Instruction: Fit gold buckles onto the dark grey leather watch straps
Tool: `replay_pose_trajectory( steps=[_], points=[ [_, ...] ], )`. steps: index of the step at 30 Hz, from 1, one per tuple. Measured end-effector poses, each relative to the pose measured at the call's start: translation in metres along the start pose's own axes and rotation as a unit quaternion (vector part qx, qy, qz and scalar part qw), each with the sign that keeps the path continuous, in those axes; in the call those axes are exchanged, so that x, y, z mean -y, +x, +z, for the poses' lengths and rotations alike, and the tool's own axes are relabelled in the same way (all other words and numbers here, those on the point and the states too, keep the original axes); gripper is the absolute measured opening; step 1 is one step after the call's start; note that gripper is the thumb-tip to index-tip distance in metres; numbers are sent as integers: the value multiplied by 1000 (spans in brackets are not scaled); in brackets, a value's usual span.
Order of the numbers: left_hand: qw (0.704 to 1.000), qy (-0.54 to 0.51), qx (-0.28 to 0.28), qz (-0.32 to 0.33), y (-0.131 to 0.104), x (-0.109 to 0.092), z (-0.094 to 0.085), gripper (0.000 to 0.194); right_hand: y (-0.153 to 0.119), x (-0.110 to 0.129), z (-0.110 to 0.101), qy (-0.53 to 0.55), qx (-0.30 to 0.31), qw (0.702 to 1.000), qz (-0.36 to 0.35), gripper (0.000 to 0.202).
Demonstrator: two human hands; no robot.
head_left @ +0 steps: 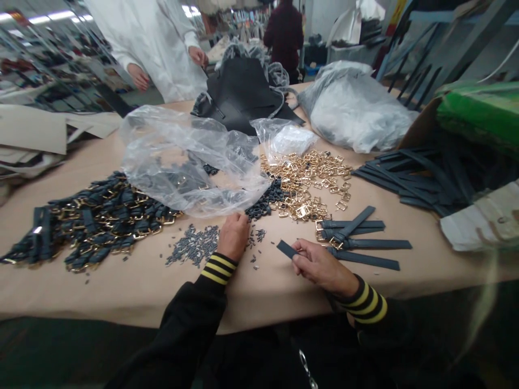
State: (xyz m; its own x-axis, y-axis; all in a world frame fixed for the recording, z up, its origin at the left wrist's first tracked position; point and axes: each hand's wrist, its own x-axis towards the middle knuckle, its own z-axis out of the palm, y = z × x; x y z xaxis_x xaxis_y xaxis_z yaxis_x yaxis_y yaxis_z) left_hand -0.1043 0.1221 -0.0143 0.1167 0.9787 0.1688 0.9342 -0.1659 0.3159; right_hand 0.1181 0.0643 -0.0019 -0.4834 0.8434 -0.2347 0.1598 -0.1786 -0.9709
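My right hand (320, 266) is closed around a dark blue strap (287, 249), its flat end pointing up and left. At the near edge of a pile of small dark strap loops (265, 199), my left hand (234, 236) has its fingers curled together; what they pinch, if anything, is hidden. Small grey pieces (194, 244) lie scattered beside the left wrist. Right of my right hand rest several straps (371, 244) with gold buckles at one end. Loose gold buckles (312, 181) are heaped beyond both hands.
Buckled dark straps (109, 216) are piled at left. A clear plastic bag (190, 162) lies across the middle, near a black leather piece (239, 89). Plain straps (421, 173) spill from a box at right. A person in white (154, 48) stands across the table.
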Motion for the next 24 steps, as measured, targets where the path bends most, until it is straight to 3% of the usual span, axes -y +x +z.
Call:
replay_pose_trajectory(
  steps=[2, 4, 6, 8, 9, 11, 13, 18, 24],
  points=[
    [999, -51, 16, -1, -6, -10, -4, 13, -2, 3, 0, -21, -28, 999, -29, 12],
    [983, -175, 46, -13, -20, -26, -6, 18, -5, 6, 0, -22, -49, 997, -50, 17],
    [900, -424, 70, -77, -38, -44, -7, 18, -8, 9, 1, -26, -66, 996, -59, 19],
    [802, -578, 69, -139, -54, -59, -5, 16, -11, 11, 2, -39, -83, 994, -61, 19],
    [772, -613, 64, -158, -60, -64, -4, 15, -12, 11, 2, -49, -89, 993, -61, 19],
    [750, -635, 56, -176, -66, -72, -4, 15, -14, 11, 4, -68, -97, 991, -62, 18],
    [767, -616, 54, -173, -68, -76, -6, 15, -17, 12, 4, -89, -94, 990, -63, 16],
    [861, -495, 54, -106, -71, -84, -15, 12, -25, 13, 0, -174, -84, 979, -67, 15],
    [920, -388, 42, -43, -87, -96, -10, 6, -33, 18, -8, -271, -85, 956, -79, 15]
  ],
)
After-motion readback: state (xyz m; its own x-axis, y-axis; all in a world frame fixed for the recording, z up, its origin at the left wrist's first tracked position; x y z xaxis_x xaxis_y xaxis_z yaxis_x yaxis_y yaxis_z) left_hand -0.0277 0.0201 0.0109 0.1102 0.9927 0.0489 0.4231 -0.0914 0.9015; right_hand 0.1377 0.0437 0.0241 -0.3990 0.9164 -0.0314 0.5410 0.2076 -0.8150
